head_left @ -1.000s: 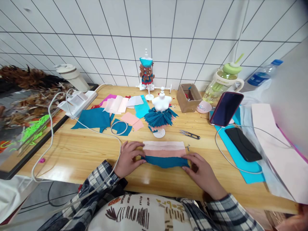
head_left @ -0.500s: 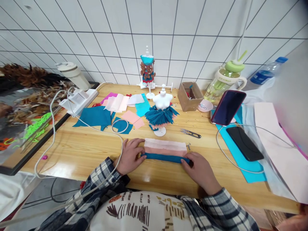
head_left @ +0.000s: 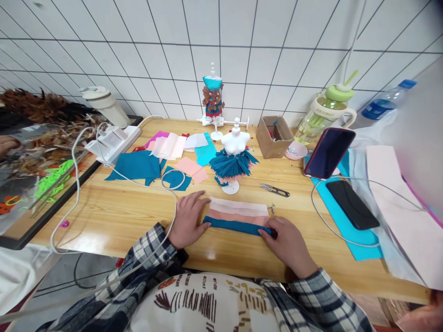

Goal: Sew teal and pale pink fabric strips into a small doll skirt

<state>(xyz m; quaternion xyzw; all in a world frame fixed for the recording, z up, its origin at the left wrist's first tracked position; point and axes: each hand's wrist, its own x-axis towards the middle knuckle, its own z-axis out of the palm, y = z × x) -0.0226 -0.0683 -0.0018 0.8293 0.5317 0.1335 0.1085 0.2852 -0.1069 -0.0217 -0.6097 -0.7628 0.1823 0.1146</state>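
Layered strips lie flat on the wooden table: a pale pink strip (head_left: 238,206) at the back, a salmon strip (head_left: 238,217) in the middle and a dark teal strip (head_left: 235,226) nearest me. My left hand (head_left: 188,219) rests at their left end, fingers spread, thumb touching the teal strip's corner. At the right end my right hand (head_left: 285,240) pinches the teal strip between thumb and fingers. Behind the strips stands a small white dress form (head_left: 235,142) wearing a pleated teal skirt (head_left: 233,163) with pink beneath. Thread snips (head_left: 275,190) lie to its right.
A second dressed form (head_left: 212,97), a cardboard box (head_left: 274,137) and a pink bowl (head_left: 296,151) stand behind. Teal cloth (head_left: 136,166) and a white cable (head_left: 175,198) lie left. Phones (head_left: 352,205), a green-lidded jug (head_left: 325,115) and cloth are right. Another person's hand (head_left: 7,145) shows far left.
My left hand's fingers have straightened and spread at the strips' left end. My right hand keeps its pinch at the right end. The other person's hand shows more at the far left.
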